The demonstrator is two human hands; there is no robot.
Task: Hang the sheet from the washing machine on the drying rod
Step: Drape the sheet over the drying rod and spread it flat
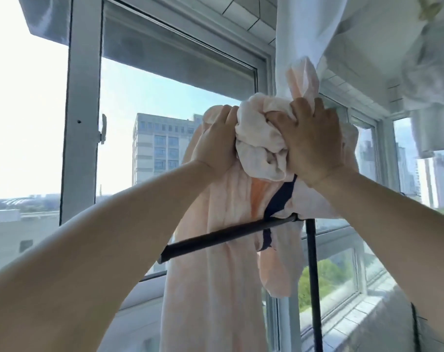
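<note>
Sheet [231, 219] is held high in front of the window [165, 102], mostly bunched; a long fold hangs down past the black rod [228, 237], apparently draped over its right end. Wadded part is gripped at the top by right hand [314, 146], fingers curled into it. Left hand [215, 146] is laid against the cloth, fingers hooked over its top edge. Judged partly done: spreading along the rod is left. White laundry [368, 34] hangs above.

Both arms raised, left hand [217, 141] & right hand [311, 146] gripping
</note>
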